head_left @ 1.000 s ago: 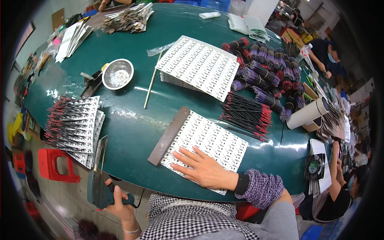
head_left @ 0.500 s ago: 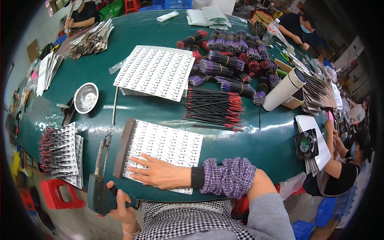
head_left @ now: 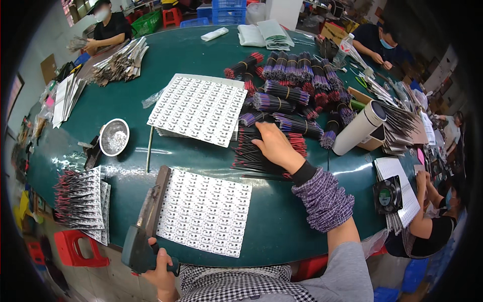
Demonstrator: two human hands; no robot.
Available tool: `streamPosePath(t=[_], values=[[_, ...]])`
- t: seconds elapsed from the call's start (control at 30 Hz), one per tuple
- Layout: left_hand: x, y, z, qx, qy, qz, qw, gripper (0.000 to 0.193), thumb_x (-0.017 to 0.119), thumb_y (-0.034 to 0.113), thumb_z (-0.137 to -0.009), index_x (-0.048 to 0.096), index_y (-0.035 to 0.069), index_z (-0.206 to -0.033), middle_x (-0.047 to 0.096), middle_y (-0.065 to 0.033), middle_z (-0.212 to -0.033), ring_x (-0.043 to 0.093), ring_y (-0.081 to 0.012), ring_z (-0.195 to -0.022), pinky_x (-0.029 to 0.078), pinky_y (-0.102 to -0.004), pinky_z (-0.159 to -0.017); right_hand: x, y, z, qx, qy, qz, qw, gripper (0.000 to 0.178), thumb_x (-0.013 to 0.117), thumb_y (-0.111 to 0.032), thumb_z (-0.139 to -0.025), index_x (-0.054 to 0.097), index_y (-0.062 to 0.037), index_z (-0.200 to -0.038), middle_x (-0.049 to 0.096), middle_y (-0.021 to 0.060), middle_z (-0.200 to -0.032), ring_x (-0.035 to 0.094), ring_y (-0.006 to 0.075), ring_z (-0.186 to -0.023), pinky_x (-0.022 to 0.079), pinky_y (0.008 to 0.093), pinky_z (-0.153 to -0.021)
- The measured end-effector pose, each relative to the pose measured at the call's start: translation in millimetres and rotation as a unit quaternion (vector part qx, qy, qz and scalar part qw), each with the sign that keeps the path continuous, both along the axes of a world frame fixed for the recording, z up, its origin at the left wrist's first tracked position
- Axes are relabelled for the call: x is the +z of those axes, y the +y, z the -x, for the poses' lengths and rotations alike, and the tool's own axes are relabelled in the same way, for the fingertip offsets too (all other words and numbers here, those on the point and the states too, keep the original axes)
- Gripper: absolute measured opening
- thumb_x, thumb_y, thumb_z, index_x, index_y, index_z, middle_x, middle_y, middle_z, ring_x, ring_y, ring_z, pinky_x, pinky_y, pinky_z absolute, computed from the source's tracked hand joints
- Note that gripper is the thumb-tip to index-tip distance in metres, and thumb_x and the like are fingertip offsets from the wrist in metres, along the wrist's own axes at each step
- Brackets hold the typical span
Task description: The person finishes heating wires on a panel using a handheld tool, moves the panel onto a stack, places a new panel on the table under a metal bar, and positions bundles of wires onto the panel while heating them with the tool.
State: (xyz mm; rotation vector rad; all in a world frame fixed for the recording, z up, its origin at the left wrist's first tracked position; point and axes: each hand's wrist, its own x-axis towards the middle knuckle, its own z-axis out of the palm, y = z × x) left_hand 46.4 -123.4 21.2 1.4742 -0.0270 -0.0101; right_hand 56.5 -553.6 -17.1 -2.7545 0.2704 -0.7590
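Note:
My left hand (head_left: 162,269) is closed round the handle of a dark green soldering gun (head_left: 135,249). Its barrel points away from me, over a brown bar (head_left: 160,194) along the left edge of a white printed circuit board panel (head_left: 204,211). Rows of small black marks cover this panel. My right hand (head_left: 275,146) reaches over a pile of loose black wires (head_left: 246,156) with red ends and touches it. Thumb and forefinger are apart; the other fingertips are hidden.
Beyond lie stacked white panels (head_left: 198,108) and bundled purple-black wires (head_left: 287,103). A metal bowl (head_left: 114,137) and wired panels (head_left: 78,199) are on the left. A white flask (head_left: 359,128) and a small fan (head_left: 387,195) stand on the right. Other people sit round the table.
My right hand has left the panel and gone forward and right to the loose wires. The soldering gun's barrel has come over to the brown bar.

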Motion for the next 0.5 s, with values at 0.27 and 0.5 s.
streamPosePath(t=[0.27,0.5], values=[[-5.0,-5.8,1.2,-0.005,0.004,-0.003,1.000,0.051,0.062,-0.006,-0.087,0.047,-0.003,-0.135,0.061,-0.0177,-0.123,0.052,-0.0092,-0.062,0.043,-0.0232,-0.050,9.9,-12.0,-22.1,0.071,0.113,0.020,0.991,0.020,0.061,0.005,-0.082,0.055,0.0039,-0.101,0.056,0.0187,-0.098,0.055,0.0366,-0.093,0.048,0.0445,-0.084],[1.0,-11.9,-0.3,-0.017,0.011,-0.007,1.000,0.047,0.064,-0.005,-0.086,0.049,-0.004,-0.131,0.060,-0.0173,-0.119,0.053,-0.0113,-0.062,0.044,-0.0258,-0.050,10.2,-16.7,-25.7,0.099,0.140,0.109,0.979,0.030,0.057,0.010,-0.074,0.050,0.0043,-0.101,0.054,0.0190,-0.095,0.055,0.0357,-0.091,0.049,0.0435,-0.080]])
